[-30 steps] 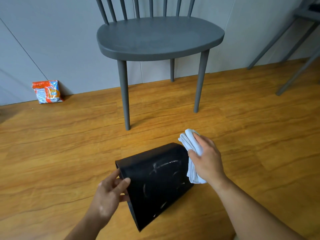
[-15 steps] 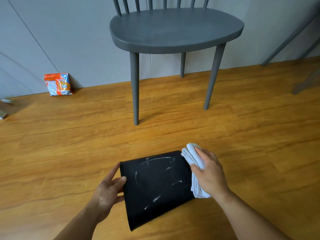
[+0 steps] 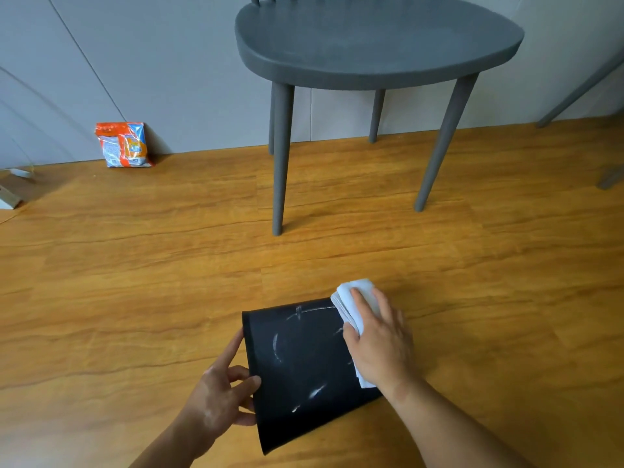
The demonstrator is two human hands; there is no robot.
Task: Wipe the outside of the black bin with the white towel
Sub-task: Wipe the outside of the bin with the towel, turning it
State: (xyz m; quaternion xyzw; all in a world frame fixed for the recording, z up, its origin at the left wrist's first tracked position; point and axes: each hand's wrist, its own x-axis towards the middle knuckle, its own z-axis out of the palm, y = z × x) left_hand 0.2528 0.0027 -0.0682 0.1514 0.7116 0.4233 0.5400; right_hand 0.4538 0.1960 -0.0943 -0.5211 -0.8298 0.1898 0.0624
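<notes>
The black bin [image 3: 300,369] lies on its side on the wooden floor, low in the middle of the head view, with white chalky streaks on its upturned wall. My left hand [image 3: 219,396] grips its left rim, thumb on the outer wall and fingers curled round the edge. My right hand [image 3: 378,342] holds the folded white towel [image 3: 354,298] and presses it against the bin's right end, the thumb on the near side of the towel. Part of the towel is hidden under my palm.
A grey chair [image 3: 371,45] stands just beyond the bin, its front legs about a hand's length away. An orange and blue packet [image 3: 123,145] leans on the grey wall at the left. Another chair's legs [image 3: 580,92] show at the far right.
The bin has tipped flatter, showing more of its streaked wall. My right hand with the towel has stayed on the bin's right end. The camera has drawn nearer the chair.
</notes>
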